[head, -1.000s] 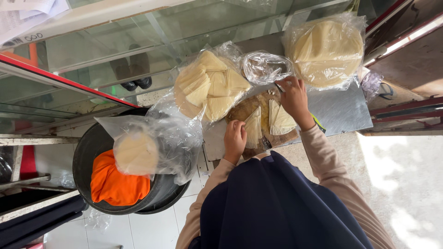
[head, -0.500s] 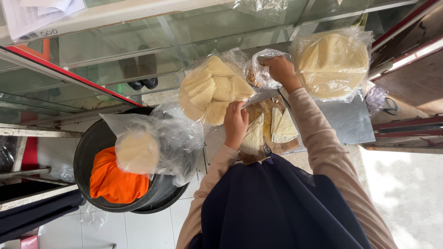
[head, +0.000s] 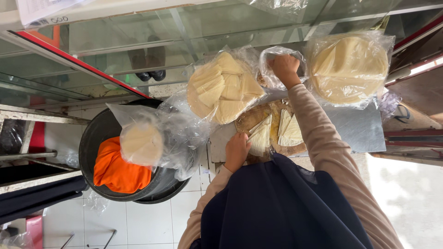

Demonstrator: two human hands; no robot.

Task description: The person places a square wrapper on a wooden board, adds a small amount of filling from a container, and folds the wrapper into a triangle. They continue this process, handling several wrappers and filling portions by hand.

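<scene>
A long-sleeved top in a dusty beige-pink is worn, with snug sleeves reaching right down to the wrists of the left hand (head: 236, 150) and right hand (head: 284, 68). A loose dark navy cloth is draped over the chest and shoulders, falling in soft folds.

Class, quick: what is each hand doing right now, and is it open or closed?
Left hand: resting curled on the cut dough wedges; a grip cannot be told.
Right hand: closed around the clear plastic bag.

Pale yellow wrappers (head: 224, 90), orange cloth (head: 119, 171), black tub (head: 99, 133), brown board (head: 258, 115)
</scene>
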